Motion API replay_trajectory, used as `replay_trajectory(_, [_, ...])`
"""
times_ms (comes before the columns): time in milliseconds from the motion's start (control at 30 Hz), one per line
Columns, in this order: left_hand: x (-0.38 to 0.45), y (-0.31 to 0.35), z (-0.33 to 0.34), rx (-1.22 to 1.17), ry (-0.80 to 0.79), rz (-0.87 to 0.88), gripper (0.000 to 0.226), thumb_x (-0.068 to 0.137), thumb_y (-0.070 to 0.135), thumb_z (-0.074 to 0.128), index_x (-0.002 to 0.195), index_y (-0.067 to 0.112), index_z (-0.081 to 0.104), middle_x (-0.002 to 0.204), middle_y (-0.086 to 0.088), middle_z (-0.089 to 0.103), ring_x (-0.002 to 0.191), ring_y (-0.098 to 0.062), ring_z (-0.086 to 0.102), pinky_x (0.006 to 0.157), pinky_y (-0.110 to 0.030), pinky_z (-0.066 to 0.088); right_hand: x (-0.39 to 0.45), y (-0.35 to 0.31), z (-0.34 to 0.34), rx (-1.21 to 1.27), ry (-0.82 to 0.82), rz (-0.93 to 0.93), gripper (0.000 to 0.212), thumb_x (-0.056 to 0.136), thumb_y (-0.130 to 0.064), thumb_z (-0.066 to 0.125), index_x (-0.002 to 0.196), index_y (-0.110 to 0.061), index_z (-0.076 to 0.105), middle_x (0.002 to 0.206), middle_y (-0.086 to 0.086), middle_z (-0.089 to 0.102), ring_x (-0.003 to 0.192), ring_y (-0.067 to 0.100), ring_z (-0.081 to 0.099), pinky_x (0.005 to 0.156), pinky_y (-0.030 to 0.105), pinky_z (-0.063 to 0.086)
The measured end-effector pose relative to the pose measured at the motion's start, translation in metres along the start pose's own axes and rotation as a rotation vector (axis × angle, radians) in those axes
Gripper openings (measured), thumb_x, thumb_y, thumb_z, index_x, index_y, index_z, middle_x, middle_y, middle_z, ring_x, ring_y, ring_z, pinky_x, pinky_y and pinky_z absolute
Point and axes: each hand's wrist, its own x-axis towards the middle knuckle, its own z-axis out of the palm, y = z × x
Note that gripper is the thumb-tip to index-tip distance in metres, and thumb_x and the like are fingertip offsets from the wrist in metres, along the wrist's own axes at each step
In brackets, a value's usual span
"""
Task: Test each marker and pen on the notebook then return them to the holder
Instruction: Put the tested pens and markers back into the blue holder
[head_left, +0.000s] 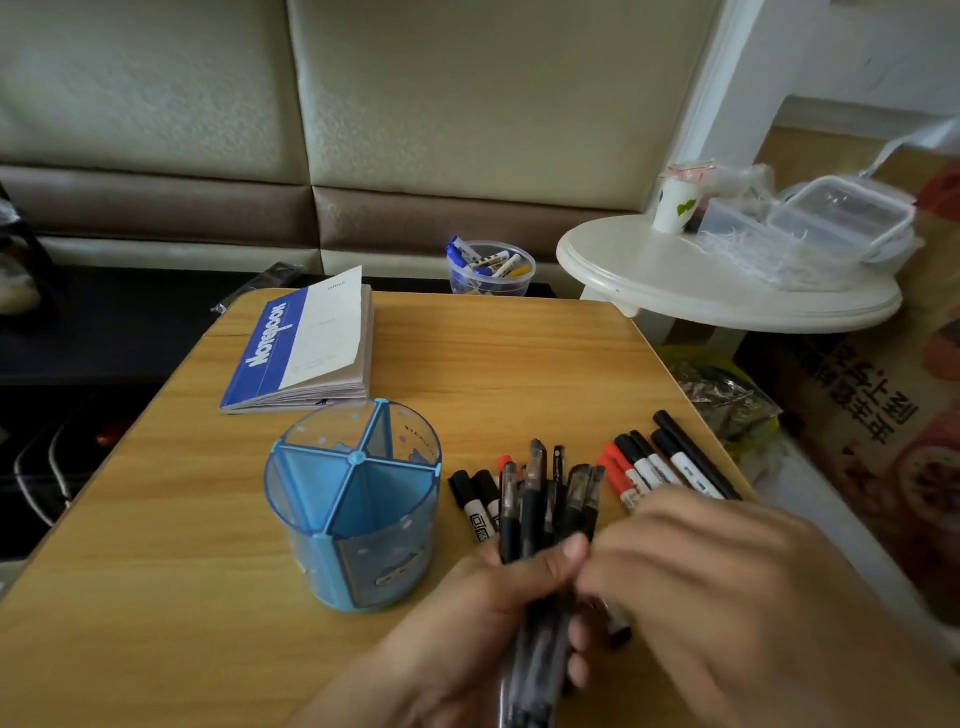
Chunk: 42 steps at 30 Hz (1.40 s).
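1. Left hand (498, 608): thumb and fingers curled round a bundle of black pens (540, 514), caps pointing away from the camera; the lower barrels are cut off by the bottom edge.
2. Right hand (727, 587): blurred, covering the near ends of the markers to its right; fingertips meet the left thumb at the bundle. Whether it pinches a pen cannot be told.
3. Black-capped markers (475, 499): two, lying on the wooden table (156, 571) just left of the bundle, partly hidden behind it. One red cap (505, 461) shows beyond them.
4. Red and black markers (654, 462): a row lying side by side near the table's right edge, near ends hidden under the right hand; exact count unclear.
5. Blue pen holder (358, 509): upright, translucent, divided into compartments, left of the pens; no pen shows in the visible compartments.
6. Notebook (306, 348): blue and white cover, closed, top cover slightly lifted, lying beyond the holder.
7. Clear plastic tub (491, 270): at the table's far edge, holding more markers, details too small.
8. White round side table (727, 280): far right, carrying a paper cup (675, 205) and clear plastic containers (836, 218).
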Motion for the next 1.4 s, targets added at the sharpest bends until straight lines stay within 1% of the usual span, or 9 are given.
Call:
replay_trajectory(100, [-0.002,-0.002,0.005,0.169,-0.051,0.173,0.036,0.082,0.018,0.075,0.107,0.007,0.051,0.054,-0.002,0.050,0.040,-0.011,0.050,0.040,-0.020,0.044,-0.011,0.006,0.005,0.534,0.424,0.437,0.011,0.082,-0.025,0.058,0.086,-0.017,0.065,0.089,-0.006,0.064,0.080,0.016,0.062,0.062,0.033,0.053])
replay_trajectory(233, [-0.013,0.001,0.020,0.367,-0.133,0.376,0.027,0.084,0.007,0.070,0.109,0.015,0.063,0.066,-0.006,0.051,0.051,-0.015,0.048,0.047,-0.022,0.041,0.008,0.002,0.000,1.204,0.420,0.683,0.061,0.068,-0.068,0.067,0.122,-0.041,0.053,0.123,-0.007,0.063,0.111,0.017,0.064,0.087,0.040,0.051])
replay_trajectory(367, [-0.019,0.002,0.014,0.470,-0.193,0.392,0.030,0.087,-0.003,0.065,0.107,-0.013,0.045,0.070,-0.030,0.039,0.057,-0.029,0.036,0.051,-0.033,0.026,0.027,-0.013,-0.026,0.985,0.219,0.519,0.026,0.077,-0.029,0.068,0.103,-0.031,0.066,0.093,-0.002,0.073,0.089,0.016,0.069,0.071,0.029,0.054])
replay_trajectory(500, [-0.024,0.005,0.017,0.633,-0.177,0.424,0.021,0.085,-0.001,0.069,0.097,-0.007,0.053,0.075,-0.016,0.045,0.064,-0.018,0.043,0.056,-0.029,0.033,0.026,-0.020,-0.052,0.704,0.038,0.498,0.019,0.075,-0.018,0.063,0.083,-0.034,0.071,0.080,-0.013,0.072,0.071,0.010,0.067,0.055,0.026,0.053])
replay_trajectory(733, [-0.027,-0.003,0.024,0.890,-0.123,0.546,0.024,0.084,0.002,0.071,0.103,0.012,0.062,0.090,-0.019,0.061,0.084,-0.019,0.057,0.072,-0.040,0.048,0.021,-0.019,-0.084,0.433,-0.356,0.500,0.035,0.077,-0.032,0.076,0.101,-0.054,0.061,0.093,-0.040,0.065,0.097,-0.016,0.058,0.090,0.021,0.044])
replay_trajectory(900, [-0.028,-0.002,0.022,0.933,-0.098,0.567,0.027,0.084,0.001,0.072,0.105,0.007,0.058,0.087,-0.011,0.060,0.080,-0.016,0.056,0.069,-0.038,0.048,0.023,-0.021,-0.077,0.549,-0.260,0.530,0.034,0.072,-0.029,0.082,0.094,-0.050,0.067,0.084,-0.033,0.070,0.086,-0.011,0.064,0.083,0.027,0.050])
replay_trajectory(1000, [-0.025,0.000,0.019,0.911,-0.093,0.574,0.033,0.085,0.002,0.072,0.114,0.003,0.057,0.097,-0.023,0.060,0.085,-0.033,0.059,0.081,-0.050,0.049,0.020,-0.018,-0.071,0.601,-0.080,0.555,0.034,0.072,-0.027,0.080,0.097,-0.048,0.068,0.084,-0.029,0.072,0.088,-0.009,0.066,0.082,0.031,0.051])
replay_trajectory(1133, [-0.022,0.001,0.016,0.893,-0.067,0.588,0.024,0.085,0.004,0.072,0.105,0.008,0.060,0.082,0.001,0.055,0.076,-0.012,0.053,0.072,-0.025,0.045,0.018,-0.013,-0.063,0.683,0.270,0.574,0.021,0.075,-0.016,0.076,0.089,-0.032,0.074,0.086,-0.015,0.076,0.083,0.006,0.072,0.072,0.033,0.060])
replay_trajectory(1400, [-0.017,0.001,0.010,0.879,0.014,0.610,0.024,0.083,0.023,0.076,0.094,0.010,0.060,0.077,-0.005,0.053,0.073,-0.013,0.052,0.068,-0.029,0.043,0.031,-0.009,-0.041,0.824,0.504,0.551,0.022,0.087,-0.006,0.065,0.093,-0.026,0.072,0.090,0.000,0.073,0.079,0.021,0.069,0.056,0.035,0.059])
